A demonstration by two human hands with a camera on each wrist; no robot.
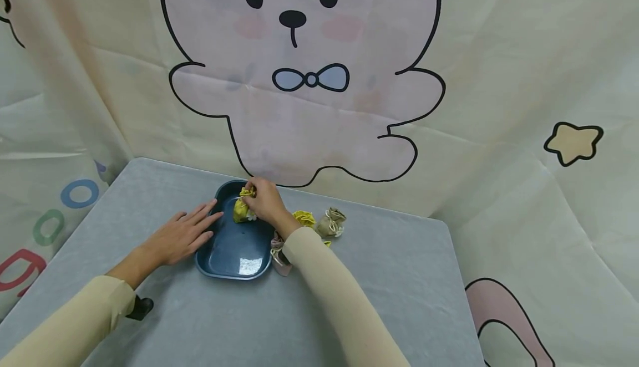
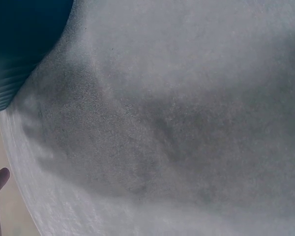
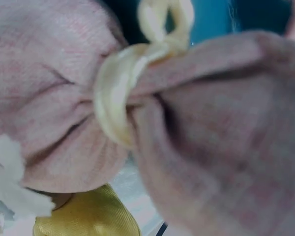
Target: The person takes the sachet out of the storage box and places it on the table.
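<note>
A blue rectangular tray [image 1: 234, 256] lies on the table, and my left hand [image 1: 183, 236] rests at its left rim with fingers extended and spread. Over the tray's far end, my right hand [image 1: 267, 203] pinches a yellow drawstring pouch [image 1: 241, 210] by its gathered neck; a small white flower shows on it. Close by the tray's right side is a pink pouch [image 1: 281, 264], partly behind the right sleeve. In the right wrist view that pink pouch [image 3: 226, 132] fills the foreground, tied with a cream cord [image 3: 113, 98]. The left wrist view catches the tray's outer wall [image 2: 24, 49].
Right of the tray, beyond the right forearm, sit another yellow pouch [image 1: 304, 218] and an olive-beige pouch [image 1: 331, 223]. A grey cloth covers the table [image 1: 399, 289]. Behind its far edge hangs a curtain [image 1: 499, 178] printed with a bear and a star.
</note>
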